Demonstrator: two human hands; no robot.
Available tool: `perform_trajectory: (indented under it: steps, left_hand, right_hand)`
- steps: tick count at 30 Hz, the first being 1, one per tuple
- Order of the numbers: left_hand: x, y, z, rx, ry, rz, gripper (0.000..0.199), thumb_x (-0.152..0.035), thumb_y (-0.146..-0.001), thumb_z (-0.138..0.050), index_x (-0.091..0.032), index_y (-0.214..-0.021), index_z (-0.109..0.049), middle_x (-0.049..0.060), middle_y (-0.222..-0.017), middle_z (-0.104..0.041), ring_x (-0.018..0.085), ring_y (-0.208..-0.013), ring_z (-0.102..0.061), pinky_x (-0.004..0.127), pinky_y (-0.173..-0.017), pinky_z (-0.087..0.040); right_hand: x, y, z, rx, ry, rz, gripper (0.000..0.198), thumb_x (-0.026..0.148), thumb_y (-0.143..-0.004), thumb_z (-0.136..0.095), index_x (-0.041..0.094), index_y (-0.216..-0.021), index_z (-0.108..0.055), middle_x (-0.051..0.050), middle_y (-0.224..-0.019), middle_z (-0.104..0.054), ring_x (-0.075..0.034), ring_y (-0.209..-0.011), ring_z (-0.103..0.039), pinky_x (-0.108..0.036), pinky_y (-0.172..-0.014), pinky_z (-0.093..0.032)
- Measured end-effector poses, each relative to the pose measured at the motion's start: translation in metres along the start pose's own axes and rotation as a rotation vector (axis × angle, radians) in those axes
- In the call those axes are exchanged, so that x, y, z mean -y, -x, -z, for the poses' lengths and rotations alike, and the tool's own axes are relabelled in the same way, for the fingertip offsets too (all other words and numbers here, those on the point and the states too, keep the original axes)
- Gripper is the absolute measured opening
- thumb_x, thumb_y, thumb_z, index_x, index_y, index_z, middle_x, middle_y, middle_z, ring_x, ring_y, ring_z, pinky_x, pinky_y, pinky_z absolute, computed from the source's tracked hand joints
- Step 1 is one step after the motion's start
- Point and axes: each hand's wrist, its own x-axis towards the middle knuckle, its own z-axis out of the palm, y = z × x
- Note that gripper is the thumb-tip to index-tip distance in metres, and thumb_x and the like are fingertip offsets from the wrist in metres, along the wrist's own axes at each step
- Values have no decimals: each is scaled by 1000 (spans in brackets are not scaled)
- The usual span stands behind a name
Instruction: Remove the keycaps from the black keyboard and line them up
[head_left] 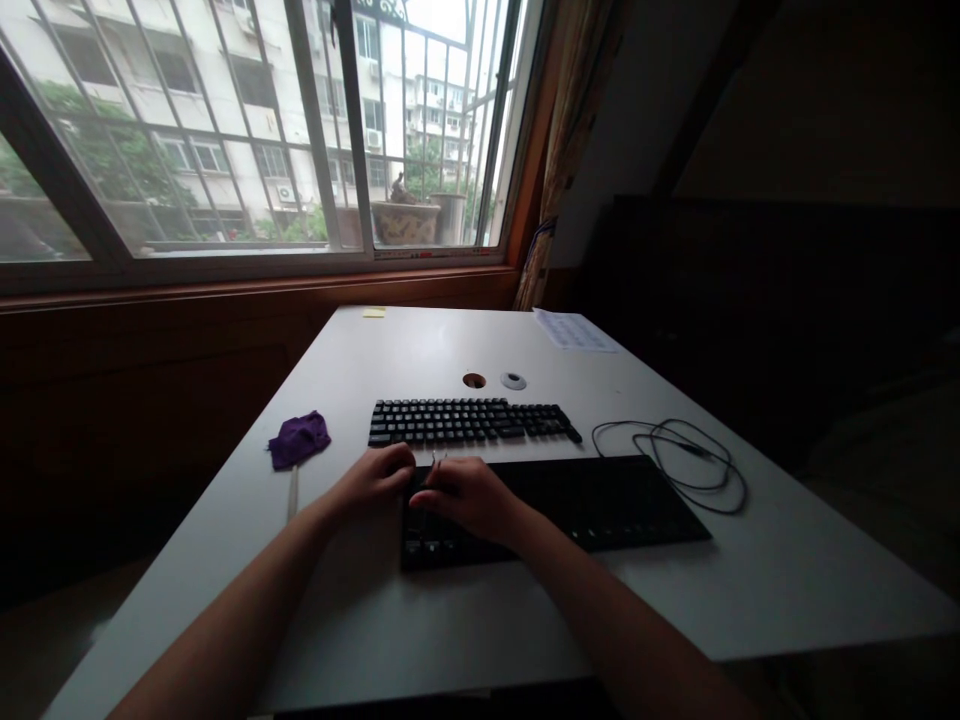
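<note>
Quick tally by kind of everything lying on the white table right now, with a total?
Black keyboards: 2, far one and near one under the left hand and right hand
Purple cloth: 1
Coiled black cable: 1
Printed paper sheet: 1
Yellow sticky note: 1
Round grey grommet cap: 1
Total: 7

Both bare forearms reached in from the lower edge and converged toward the middle of the view, the left arm running toward one o'clock and the right toward eleven o'clock. The left hand (377, 476) lay palm down with its fingers curled at the tips. The right hand (471, 497) sat just beside it, at its three o'clock, knuckles up and fingers bent inward in a pinching grip. The two hands nearly met, wrists low and straight.
</note>
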Motion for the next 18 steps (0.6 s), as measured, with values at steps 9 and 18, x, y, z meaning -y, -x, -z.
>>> perform_trajectory:
  steps: [9,18]
  left_hand:
    - [-2,-2,1,-6,29,0,17,-29,-86,-51,-16,-82,-61,-1,-71,-58,13,-65,-53,22,-59,-41]
    - [-2,0,2,-5,34,11,20,-30,-88,-51,-15,-85,-63,-1,-70,-58,12,-63,-52,21,-57,-40]
  right_hand:
    - [9,15,-17,76,124,105,41,49,-93,-59,20,-66,-50,0,-66,-55,-12,-60,-48,-26,-58,-35]
    - [23,16,-20,130,331,248,34,35,-95,-52,21,-65,-49,1,-61,-53,-12,-54,-42,-28,-56,-28]
